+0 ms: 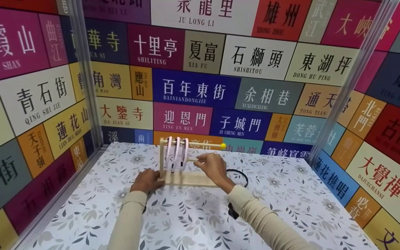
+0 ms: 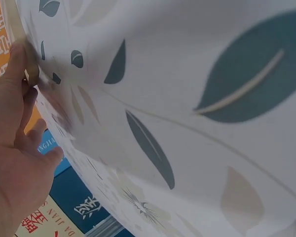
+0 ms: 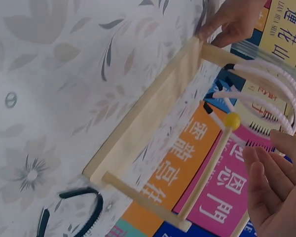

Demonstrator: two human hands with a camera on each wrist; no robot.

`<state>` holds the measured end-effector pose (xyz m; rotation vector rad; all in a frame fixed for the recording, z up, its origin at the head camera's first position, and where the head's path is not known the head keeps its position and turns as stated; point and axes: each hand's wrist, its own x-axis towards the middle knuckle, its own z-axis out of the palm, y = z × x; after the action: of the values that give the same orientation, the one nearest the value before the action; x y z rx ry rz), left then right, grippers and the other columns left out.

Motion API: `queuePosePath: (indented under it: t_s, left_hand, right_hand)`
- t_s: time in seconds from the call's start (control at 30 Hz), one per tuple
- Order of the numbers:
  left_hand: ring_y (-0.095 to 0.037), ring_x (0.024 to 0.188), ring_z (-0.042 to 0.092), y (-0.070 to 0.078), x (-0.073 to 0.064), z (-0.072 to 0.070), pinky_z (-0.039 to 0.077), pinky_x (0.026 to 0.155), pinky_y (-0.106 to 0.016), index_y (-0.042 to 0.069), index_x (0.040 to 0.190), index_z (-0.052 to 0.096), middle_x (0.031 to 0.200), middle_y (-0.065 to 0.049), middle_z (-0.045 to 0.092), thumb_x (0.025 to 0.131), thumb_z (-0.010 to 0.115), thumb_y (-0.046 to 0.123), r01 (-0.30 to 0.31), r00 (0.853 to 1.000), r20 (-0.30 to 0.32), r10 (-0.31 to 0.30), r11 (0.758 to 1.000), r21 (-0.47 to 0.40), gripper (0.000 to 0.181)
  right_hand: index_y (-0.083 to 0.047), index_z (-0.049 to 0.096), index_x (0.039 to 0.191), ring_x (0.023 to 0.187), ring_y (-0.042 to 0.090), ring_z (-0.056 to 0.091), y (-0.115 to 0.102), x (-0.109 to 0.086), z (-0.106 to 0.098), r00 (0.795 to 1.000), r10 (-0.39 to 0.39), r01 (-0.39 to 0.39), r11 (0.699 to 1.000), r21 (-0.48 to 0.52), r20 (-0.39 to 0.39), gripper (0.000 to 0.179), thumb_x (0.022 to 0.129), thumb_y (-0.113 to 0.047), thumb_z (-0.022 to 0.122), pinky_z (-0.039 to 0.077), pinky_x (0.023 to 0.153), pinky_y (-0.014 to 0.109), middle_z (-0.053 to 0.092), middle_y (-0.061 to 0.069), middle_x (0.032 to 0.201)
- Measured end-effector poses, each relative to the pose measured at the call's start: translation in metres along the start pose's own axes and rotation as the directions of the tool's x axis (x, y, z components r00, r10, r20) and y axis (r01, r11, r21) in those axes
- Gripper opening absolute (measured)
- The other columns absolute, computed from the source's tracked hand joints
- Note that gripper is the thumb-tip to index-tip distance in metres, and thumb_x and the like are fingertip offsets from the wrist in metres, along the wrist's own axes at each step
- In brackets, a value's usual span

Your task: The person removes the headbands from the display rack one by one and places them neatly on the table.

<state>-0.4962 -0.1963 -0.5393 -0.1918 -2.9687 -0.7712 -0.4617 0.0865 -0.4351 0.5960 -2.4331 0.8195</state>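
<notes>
A wooden stand (image 1: 193,179) with a flat base stands on the table; its upper rod ends in a yellow ball (image 1: 223,146). Several pale pink headbands (image 1: 177,154) with dark teeth and black tips hang at its left part. My left hand (image 1: 147,180) grips the left end of the base; fingers touch the wood in the left wrist view. Right of the headbands, my right hand (image 1: 213,169) pinches a thin lower wooden rod (image 1: 192,160), whose end is hidden by the fingers. In the right wrist view, that hand (image 3: 276,190) is close beside the headbands.
A black toothed headband (image 1: 243,176) lies on the table to the right of the stand, partly behind my right hand. White cloth with a leaf pattern covers the table (image 1: 193,222). Walls with coloured sign panels (image 1: 196,88) stand behind and on both sides.
</notes>
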Motion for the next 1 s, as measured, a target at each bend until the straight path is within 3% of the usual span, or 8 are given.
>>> queuePosePath:
  t_s: [0.3, 0.63, 0.87, 1.0]
  left_hand:
    - [-0.023, 0.087, 0.065, 0.001, -0.005, -0.001, 0.053, 0.088, -0.047, 0.010, 0.103, 0.075, 0.097, -0.005, 0.073, 0.089, 0.082, 0.028, 0.010, 1.000, -0.005, -0.010, 1.000, -0.017, 0.023]
    - [-0.022, 0.084, 0.066, 0.003, -0.004, 0.001, 0.055, 0.088, -0.046, 0.011, 0.104, 0.076, 0.100, -0.006, 0.075, 0.089, 0.082, 0.026, 0.019, 1.000, -0.004, -0.019, 0.998, -0.053, 0.022]
    - [-0.021, 0.078, 0.063, -0.001, -0.003, 0.002, 0.055, 0.080, -0.045, 0.010, 0.104, 0.077, 0.095, -0.006, 0.074, 0.090, 0.083, 0.027, -0.009, 1.000, -0.007, 0.009, 0.998, -0.062, 0.023]
    - [-0.021, 0.074, 0.061, -0.001, -0.004, 0.002, 0.052, 0.075, -0.043, 0.010, 0.104, 0.076, 0.092, -0.005, 0.073, 0.090, 0.082, 0.026, 0.011, 1.000, -0.016, -0.012, 0.997, -0.071, 0.022]
  right_hand:
    - [-0.014, 0.083, 0.106, 0.069, 0.013, 0.074, -0.015, 0.002, 0.024, 1.000, -0.002, 0.002, 1.000, 0.020, 0.025, 0.028, 0.089, -0.035, 0.084, 0.050, 0.047, 0.029, 0.080, 0.002, 0.093]
    - [-0.019, 0.083, 0.108, 0.074, 0.012, 0.075, -0.014, 0.005, 0.038, 0.999, 0.046, -0.045, 0.998, -0.033, 0.013, 0.029, 0.088, -0.041, 0.083, 0.057, 0.059, 0.035, 0.080, 0.003, 0.091]
    - [-0.020, 0.084, 0.097, 0.067, 0.012, 0.071, -0.016, 0.006, 0.045, 0.998, 0.052, -0.053, 0.994, -0.091, -0.019, 0.021, 0.088, -0.039, 0.084, 0.055, 0.055, 0.036, 0.079, 0.000, 0.081]
    - [-0.018, 0.083, 0.091, 0.063, 0.013, 0.070, -0.018, 0.009, 0.048, 0.999, 0.032, -0.037, 0.993, -0.111, -0.044, 0.015, 0.088, -0.032, 0.084, 0.054, 0.055, 0.037, 0.077, -0.001, 0.076]
